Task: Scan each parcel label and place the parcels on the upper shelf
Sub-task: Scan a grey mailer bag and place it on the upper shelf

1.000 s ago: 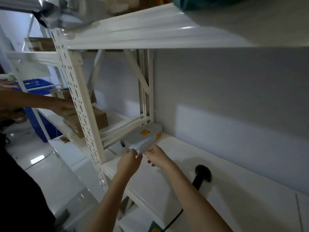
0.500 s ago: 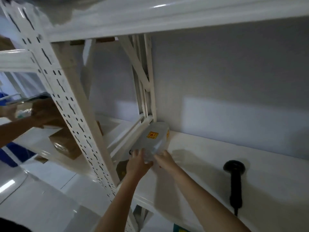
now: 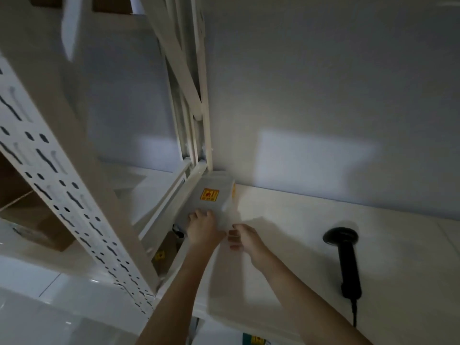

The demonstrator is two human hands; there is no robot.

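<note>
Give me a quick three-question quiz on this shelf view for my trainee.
1. True or false: the scanner is in the person's right hand.
2. Which hand rests on the parcel? A) left hand B) right hand C) neither
3. What colour is the sticker on top of the parcel?

Key: 1. False, it lies on the shelf, apart from both hands. 2. A; the right hand's contact is unclear. 3. Yellow and red.

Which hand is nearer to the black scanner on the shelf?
Right. The right hand is left of the scanner, across bare shelf; the left hand is farther, on the parcel.
</note>
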